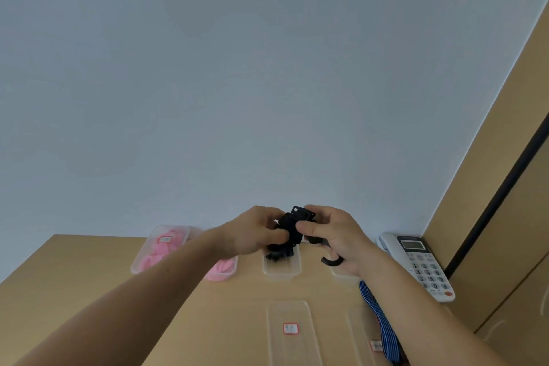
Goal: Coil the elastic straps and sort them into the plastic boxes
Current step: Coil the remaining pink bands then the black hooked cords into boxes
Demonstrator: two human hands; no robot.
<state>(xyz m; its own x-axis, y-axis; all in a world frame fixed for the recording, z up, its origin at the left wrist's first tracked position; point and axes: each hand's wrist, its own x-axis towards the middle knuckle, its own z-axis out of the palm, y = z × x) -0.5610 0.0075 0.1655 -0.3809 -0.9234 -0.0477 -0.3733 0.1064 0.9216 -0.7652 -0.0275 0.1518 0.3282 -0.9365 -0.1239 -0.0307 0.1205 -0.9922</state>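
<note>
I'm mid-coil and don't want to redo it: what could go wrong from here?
The black strap is held in mid-air between the left hand and right hand, a loose end curling out below; a slack grip could let it spring open. The blue striped strap lies close under the right forearm and might get dragged off the table.

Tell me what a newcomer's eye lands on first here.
The left hand and right hand meet mid-frame, both gripping a bundled black elastic strap above the wooden table. Pink straps lie in a clear box at far left. A white telephone sits at the right beside a blue striped strap.
</note>
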